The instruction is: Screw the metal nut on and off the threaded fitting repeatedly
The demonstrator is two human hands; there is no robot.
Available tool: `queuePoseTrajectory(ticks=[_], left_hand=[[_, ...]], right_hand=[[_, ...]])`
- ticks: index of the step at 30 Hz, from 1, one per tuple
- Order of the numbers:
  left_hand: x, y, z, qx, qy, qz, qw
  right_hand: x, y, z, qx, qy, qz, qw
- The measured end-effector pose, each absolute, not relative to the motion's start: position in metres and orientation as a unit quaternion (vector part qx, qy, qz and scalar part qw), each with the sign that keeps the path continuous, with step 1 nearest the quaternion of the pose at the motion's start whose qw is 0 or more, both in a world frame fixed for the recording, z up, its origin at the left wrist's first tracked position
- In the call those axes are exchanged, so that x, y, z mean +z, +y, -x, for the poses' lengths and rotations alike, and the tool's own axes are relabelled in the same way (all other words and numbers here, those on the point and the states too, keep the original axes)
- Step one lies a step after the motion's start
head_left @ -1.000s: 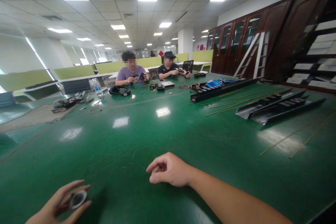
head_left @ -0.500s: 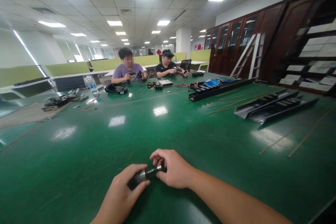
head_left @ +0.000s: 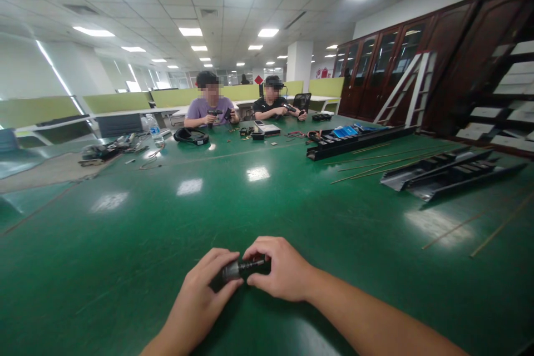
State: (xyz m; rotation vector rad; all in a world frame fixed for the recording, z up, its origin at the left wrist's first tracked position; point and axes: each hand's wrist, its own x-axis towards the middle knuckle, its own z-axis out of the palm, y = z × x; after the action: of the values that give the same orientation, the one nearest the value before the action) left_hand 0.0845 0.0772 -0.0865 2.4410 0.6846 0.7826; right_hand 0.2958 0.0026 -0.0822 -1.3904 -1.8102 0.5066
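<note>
Low in the middle of the head view, my left hand [head_left: 205,288] is closed around a dark cylinder with a silver collar [head_left: 231,271], thumb below and fingers above. From the right, my right hand [head_left: 281,268] grips a black tube-shaped piece [head_left: 254,267] with faint light markings. The two pieces lie in line, the black one meeting the silver collar; whether they are joined I cannot tell. My fingers cover the outer ends of both. They are held just over the green tabletop [head_left: 167,239].
Black metal channels [head_left: 434,181] and thin rods [head_left: 362,172] lie to the right. Across the table, two people [head_left: 211,103] handle dark devices. A water bottle [head_left: 154,130], a black headset [head_left: 191,136] and a pile of parts [head_left: 112,147] are at the far left. A stepladder [head_left: 411,89] stands beyond.
A thin shaft with a silver tip showed between my hands before; now the black tube-shaped piece is there instead. My right fingers have closed around it. The view has shifted slightly.
</note>
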Motion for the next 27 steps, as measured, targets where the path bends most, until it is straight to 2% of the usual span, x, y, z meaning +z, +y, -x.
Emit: queuePoseTrajectory(ticks=[27], left_hand=[[-0.0821, 0.0718, -0.0850, 0.308, 0.212, -0.896, 0.239]], right_hand=[[-0.0823, 0.0016, -0.2941, 0.189, -0.729, 0.525, 0.396]])
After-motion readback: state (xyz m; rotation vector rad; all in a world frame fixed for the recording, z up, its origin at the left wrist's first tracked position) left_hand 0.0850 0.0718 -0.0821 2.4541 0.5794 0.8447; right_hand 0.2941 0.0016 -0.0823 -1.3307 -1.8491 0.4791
